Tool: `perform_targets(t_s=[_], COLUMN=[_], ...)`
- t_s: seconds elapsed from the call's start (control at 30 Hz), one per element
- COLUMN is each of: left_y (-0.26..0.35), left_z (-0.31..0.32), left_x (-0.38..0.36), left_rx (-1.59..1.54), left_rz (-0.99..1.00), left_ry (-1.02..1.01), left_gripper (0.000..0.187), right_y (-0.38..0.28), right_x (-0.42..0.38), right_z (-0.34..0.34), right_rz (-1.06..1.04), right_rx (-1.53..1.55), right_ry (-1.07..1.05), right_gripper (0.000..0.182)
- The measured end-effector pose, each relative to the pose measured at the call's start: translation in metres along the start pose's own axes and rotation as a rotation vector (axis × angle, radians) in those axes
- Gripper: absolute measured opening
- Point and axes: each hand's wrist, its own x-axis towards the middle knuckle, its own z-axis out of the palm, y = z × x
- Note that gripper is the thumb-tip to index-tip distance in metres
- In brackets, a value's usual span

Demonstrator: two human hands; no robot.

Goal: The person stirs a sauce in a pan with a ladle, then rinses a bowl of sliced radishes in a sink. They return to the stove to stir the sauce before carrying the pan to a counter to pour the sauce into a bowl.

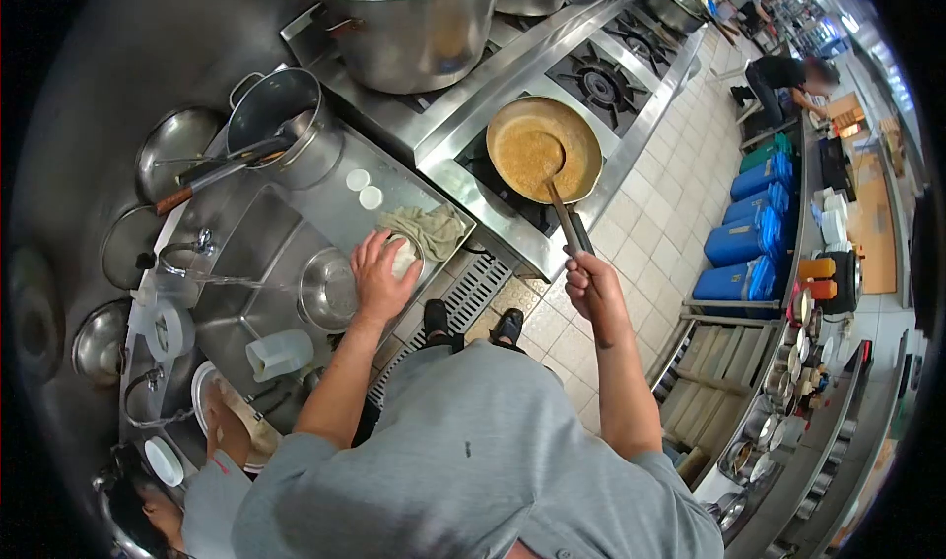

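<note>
- Right hand (588, 285) closed tight around the long handle of a ladle (564, 214), held far back, likely to keep clear of the heat.
- Ladle bowl dipped in the brown sauce of a pan (544, 149), on the stove (591, 86) at 12 o'clock from that hand.
- Left hand (377, 275) spread open, palm down, fingers resting on a small white bowl (404, 256) at the counter edge.
- Crumpled cloth (429, 229) at 1 o'clock of that bowl; metal bowl (325, 288) in the sink at 9 o'clock, within easy reach.

steel counter (325, 199) | cloth (426, 230), two white lids (364, 188), pot (281, 126) | stove (537, 86): pan (543, 149), possibly sauce
</note>
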Motion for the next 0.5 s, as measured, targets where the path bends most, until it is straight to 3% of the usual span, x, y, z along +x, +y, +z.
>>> perform_targets(t_s=[0.03, 0.13, 0.2, 0.27, 0.3, 0.37, 0.5], left_y=[-0.005, -0.064, -0.089, -0.139, -0.142, -0.143, -0.172], left_z=[-0.001, 0.011, 0.006, 0.043, 0.043, 0.040, 0.056], left_x=[0.001, 0.029, 0.074, 0.098, 0.106, 0.124, 0.139], left_rx=[-0.107, -0.309, -0.328, 0.002, -0.022, 0.244, 0.166], left_rz=[-0.050, -0.192, -0.416, -0.184, -0.173, 0.006, -0.051], left_ry=[0.004, 0.090, -0.039, -0.072, -0.075, -0.420, -0.466], left_gripper=[0.039, 0.039, 0.043, 0.048, 0.048, 0.052, 0.055], right_y=[-0.001, 0.000, -0.005, -0.013, -0.018, -0.027, -0.042], right_x=[-0.001, -0.001, -0.007, -0.024, -0.030, -0.043, -0.060], right_z=[-0.003, -0.009, -0.005, 0.015, 0.019, 0.024, 0.033], right_rz=[0.043, 0.047, 0.001, -0.078, -0.097, -0.171, -0.265], right_rx=[0.088, 0.057, -0.038, -0.119, -0.122, -0.337, -0.479], right_ry=[-0.078, -0.063, -0.041, 0.019, 0.039, 0.055, 0.072], right_gripper=[0.034, 0.033, 0.033, 0.024, 0.024, 0.018, 0.013])
